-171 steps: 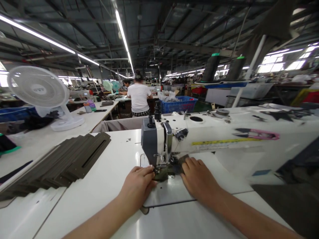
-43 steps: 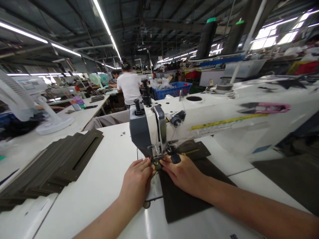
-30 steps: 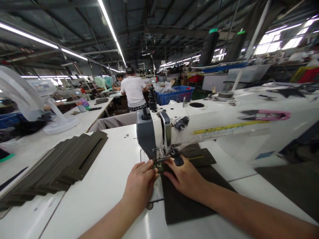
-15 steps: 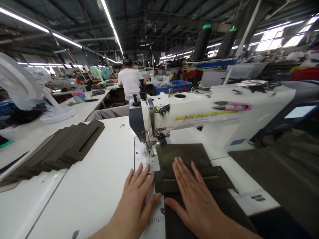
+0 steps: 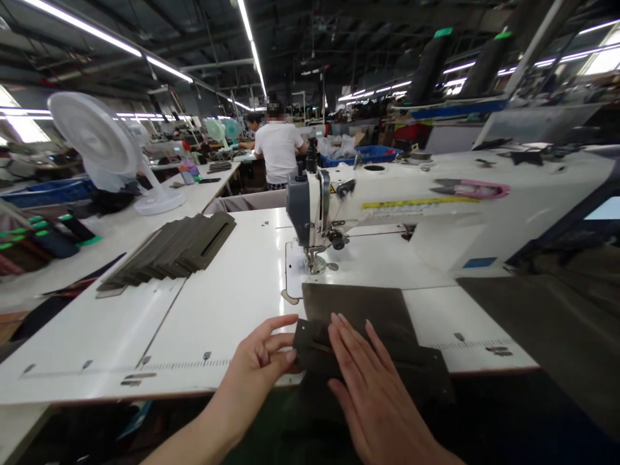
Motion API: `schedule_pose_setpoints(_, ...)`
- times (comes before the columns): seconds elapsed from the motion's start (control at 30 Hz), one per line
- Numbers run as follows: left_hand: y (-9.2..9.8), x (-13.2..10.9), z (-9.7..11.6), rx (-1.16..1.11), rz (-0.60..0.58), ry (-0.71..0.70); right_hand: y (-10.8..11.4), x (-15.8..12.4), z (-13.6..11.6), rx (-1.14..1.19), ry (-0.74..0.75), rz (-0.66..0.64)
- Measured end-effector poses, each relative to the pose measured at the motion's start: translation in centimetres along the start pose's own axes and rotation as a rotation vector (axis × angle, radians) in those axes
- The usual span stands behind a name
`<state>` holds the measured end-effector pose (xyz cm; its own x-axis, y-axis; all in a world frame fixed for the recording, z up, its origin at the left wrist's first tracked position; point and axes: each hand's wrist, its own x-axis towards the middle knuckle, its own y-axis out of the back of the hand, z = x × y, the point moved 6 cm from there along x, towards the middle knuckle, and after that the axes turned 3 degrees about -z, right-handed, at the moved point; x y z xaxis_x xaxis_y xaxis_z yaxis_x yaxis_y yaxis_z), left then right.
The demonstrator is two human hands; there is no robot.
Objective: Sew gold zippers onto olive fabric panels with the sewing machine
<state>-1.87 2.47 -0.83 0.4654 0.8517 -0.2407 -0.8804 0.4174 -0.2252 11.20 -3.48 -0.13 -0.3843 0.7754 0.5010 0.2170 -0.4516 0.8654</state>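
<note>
My left hand [image 5: 261, 365] pinches the left end of a dark olive slotted strip [image 5: 420, 369] between thumb and fingers. My right hand [image 5: 371, 387] lies flat on the strip's middle, fingers stretched forward. Under the strip is a larger dark olive fabric panel [image 5: 358, 302], which reaches toward the sewing machine [image 5: 416, 219]. The panel lies in front of the presser foot [image 5: 312, 258], apart from it. Part of the slot hides beneath my right hand, and the material below the strip is dark and hard to make out.
A fanned stack of slotted olive pieces [image 5: 169, 252] lies on the left of the white table [image 5: 242, 284]. Behind it stands a white fan [image 5: 101, 139]. Pink-handled thread snips [image 5: 477, 188] rest on the machine. More dark fabric [image 5: 523, 316] lies right. A person [image 5: 278, 152] sits ahead.
The panel and strip have come back toward me, away from the presser foot. My left hand has gone from lying spread on the table to pinching the strip's end. The view has shifted left.
</note>
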Motion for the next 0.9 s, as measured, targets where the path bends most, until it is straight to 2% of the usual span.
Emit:
schedule_pose_setpoints(0.23,2.3,-3.4,-0.2,-0.032,0.116,-0.009,0.5,1.0,-2.3,0.041,0.104,0.054)
schedule_pose_setpoints(0.43,2.6,-4.7,0.2,-0.056,0.152,-0.029,0.2,1.2,-3.3,0.049,0.140,0.053)
schedule_pose_setpoints(0.6,2.7,-5.0,0.7,-0.018,0.137,-0.010,0.0,1.3,-3.6,0.052,0.148,0.057)
schedule_pose_setpoints(0.7,3.0,-4.8,0.5,0.087,0.152,-0.013,-0.7,1.4,-4.6,0.078,0.214,0.093)
schedule_pose_setpoints(0.8,3.9,-4.7,0.6,0.285,0.211,-0.095,-1.6,1.3,-5.8,0.120,0.320,0.167)
schedule_pose_setpoints(0.83,4.6,-4.8,0.9,0.344,0.239,-0.132,-1.9,1.4,-5.8,0.141,0.336,0.194)
schedule_pose_setpoints(0.9,7.1,-5.8,2.6,0.454,0.366,-0.233,-2.6,1.5,-5.1,0.189,0.348,0.256)
